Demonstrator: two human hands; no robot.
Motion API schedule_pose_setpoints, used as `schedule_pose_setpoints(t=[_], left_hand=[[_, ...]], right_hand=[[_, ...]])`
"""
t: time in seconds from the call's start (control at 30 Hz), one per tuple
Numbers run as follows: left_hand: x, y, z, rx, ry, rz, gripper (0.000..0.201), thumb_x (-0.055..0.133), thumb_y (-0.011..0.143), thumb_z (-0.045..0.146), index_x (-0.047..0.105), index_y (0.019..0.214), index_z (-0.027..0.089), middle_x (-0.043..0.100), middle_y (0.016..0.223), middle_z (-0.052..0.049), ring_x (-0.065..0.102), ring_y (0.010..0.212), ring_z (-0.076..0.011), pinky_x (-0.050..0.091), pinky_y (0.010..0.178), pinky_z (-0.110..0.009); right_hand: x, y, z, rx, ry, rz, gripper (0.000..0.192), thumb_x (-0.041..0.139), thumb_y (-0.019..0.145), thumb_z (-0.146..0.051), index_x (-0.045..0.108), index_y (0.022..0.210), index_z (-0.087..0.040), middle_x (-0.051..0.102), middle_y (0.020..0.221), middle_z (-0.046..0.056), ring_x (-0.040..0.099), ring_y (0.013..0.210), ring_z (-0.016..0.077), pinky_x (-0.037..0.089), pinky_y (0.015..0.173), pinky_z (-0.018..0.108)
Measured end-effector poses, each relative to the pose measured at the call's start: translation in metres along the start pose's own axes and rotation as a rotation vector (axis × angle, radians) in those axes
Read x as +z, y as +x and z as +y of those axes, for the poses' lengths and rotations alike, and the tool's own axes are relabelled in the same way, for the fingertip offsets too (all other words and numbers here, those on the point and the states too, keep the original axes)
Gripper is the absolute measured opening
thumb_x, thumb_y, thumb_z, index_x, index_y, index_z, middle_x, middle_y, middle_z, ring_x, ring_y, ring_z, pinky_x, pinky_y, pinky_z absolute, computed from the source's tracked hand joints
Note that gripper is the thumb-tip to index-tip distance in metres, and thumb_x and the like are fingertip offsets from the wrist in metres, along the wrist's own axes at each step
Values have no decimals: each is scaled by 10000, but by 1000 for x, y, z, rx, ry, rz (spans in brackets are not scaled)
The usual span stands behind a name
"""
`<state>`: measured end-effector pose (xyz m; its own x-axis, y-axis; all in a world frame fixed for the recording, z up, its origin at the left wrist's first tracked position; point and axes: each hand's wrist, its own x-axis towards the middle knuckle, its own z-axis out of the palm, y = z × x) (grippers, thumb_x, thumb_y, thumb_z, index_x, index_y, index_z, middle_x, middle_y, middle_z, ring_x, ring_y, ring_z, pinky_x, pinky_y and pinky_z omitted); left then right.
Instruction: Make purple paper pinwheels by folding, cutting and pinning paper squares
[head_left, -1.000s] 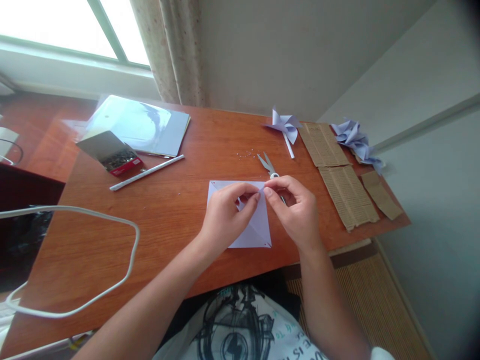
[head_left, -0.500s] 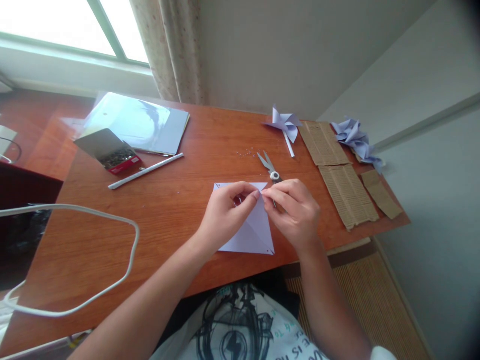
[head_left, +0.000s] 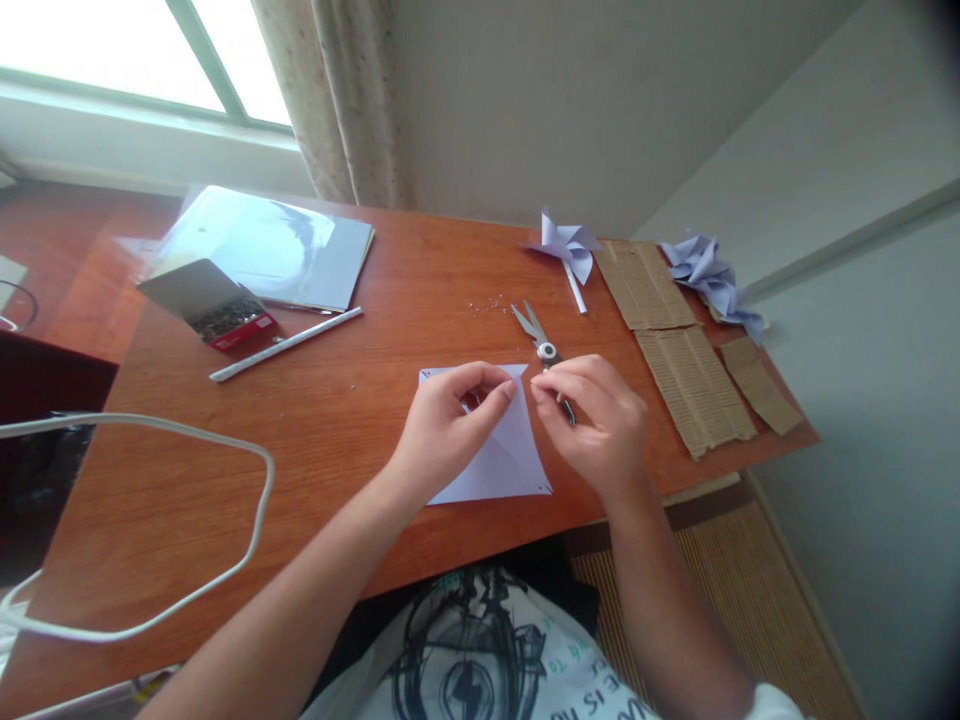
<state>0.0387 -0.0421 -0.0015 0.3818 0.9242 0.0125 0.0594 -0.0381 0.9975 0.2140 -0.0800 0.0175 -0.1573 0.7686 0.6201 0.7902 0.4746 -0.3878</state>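
A square sheet of pale paper (head_left: 517,460) lies on the table, with creases and tiny dark dots by its visible corners. My left hand (head_left: 461,415) is over it, thumb and forefinger pinched on the paper close to its far right corner. The hand hides much of the sheet's left half. Just to the right, apart from the paper, my right hand (head_left: 596,415) has its thumb and fingertips pressed together; whatever tiny thing they hold cannot be made out. Scissors (head_left: 547,350) with dark handles lie beyond and partly behind the right hand, blades pointing away.
A paper pinwheel (head_left: 568,247) lies at the back, beside corrugated cardboard pieces (head_left: 694,385) and more folded paper (head_left: 709,275). Small scraps (head_left: 491,303) dot the table (head_left: 420,270). Leftward are a paper stick (head_left: 285,345), an open red box (head_left: 244,328), a folder (head_left: 322,260) and a white cable (head_left: 262,500).
My right hand has drawn back to the right from the paper's corner, leaving a gap between the hands. The sheet has turned slightly, and more of the scissors' handles shows.
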Motion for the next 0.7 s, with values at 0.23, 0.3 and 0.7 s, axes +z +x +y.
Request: schedule_pose_setpoints(t=[0.23,0.3,0.7], left_hand=[[3,-1,-2,161,231,62,153,614,907,248,720,836,163,694,739,-25,584,680,-138,438,642,-251],[3,-1,-3,198,296,63,150,606,912,245,720,847,171,700,748,-29,592,686,-143,437,636,-251],[2,0,-7,161,250,-31,145,594,906,202,722,849,163,716,751,-14,599,673,-125,423,620,-237]], right_hand=[[-3,7,-10,190,124,-67,73,637,934,-191,693,944,-237,682,833,12,609,691,143,519,656,296],[-3,7,-10,200,122,-110,75,628,938,-197,690,932,-239,674,827,11,604,697,147,515,663,302],[4,4,-4,110,18,-63,100,616,931,-153,653,870,-223,669,831,28,625,770,175,522,728,324]])
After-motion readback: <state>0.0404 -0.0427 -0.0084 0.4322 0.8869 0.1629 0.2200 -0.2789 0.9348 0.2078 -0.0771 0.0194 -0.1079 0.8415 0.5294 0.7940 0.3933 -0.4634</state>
